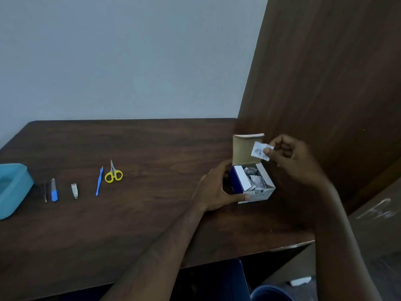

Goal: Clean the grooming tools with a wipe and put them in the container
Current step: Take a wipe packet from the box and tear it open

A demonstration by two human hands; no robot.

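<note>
Dark wood tabletop [152,213] carries everything; we see the teal container [13,187] at far left, the open wipe box [251,181] at right, then scissors [113,173] and smaller tools in a row between (all untouched); our left hand [217,187] grips the box, our right hand [293,161] pinches a wipe sachet [259,151] above it; we judge tearing it open comes next.

Container [13,187] far left; tools [76,190] beside; box [251,181] right.

A plain home room: dark wooden table [130,213] against bare wall [130,57].
</note>
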